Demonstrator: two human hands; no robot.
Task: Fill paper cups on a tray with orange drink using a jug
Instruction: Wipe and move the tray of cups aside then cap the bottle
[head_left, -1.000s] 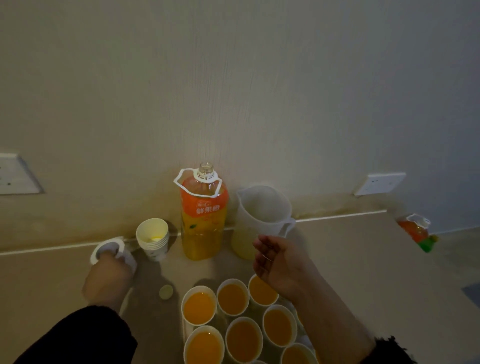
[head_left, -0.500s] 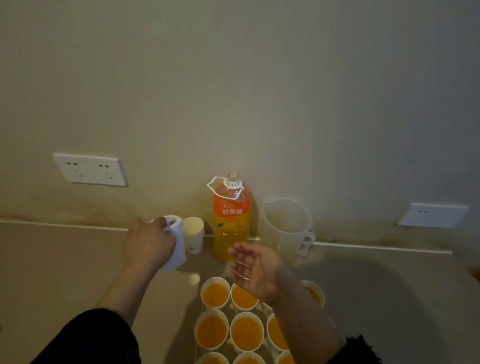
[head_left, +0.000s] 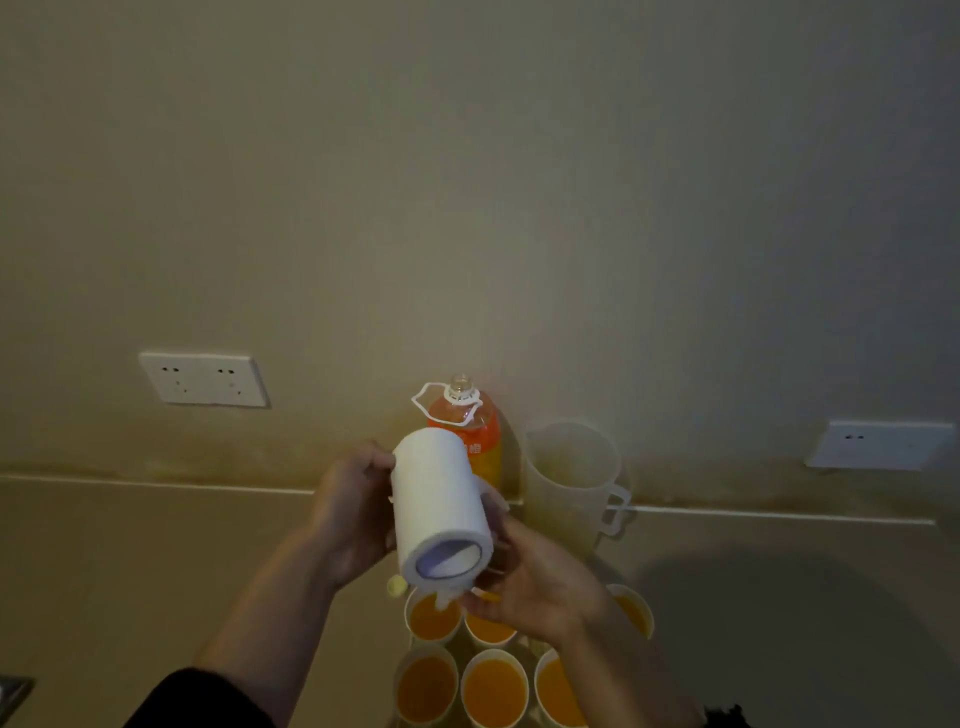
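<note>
My left hand (head_left: 349, 512) grips a white paper roll (head_left: 435, 503), held up above the counter with its hollow core facing me. Under the roll's near end, my right hand (head_left: 530, 587) has its fingers curled against it from the right. Several paper cups (head_left: 492, 687) filled with orange drink stand at the bottom centre; the tray under them hardly shows. A translucent plastic jug (head_left: 571, 480) stands by the wall, handle to the right. Beside it, partly hidden by the roll, is an uncapped orange drink bottle (head_left: 470, 431).
A small yellow bottle cap (head_left: 397, 585) lies on the counter left of the cups. Two wall sockets (head_left: 205, 379) (head_left: 878, 444) sit on the wall above the counter's back edge. The stack of spare cups is hidden behind the roll.
My left hand lifted the paper roll off the counter and carried it right, over the cups. My right hand came up to meet it. The view tilted upward.
</note>
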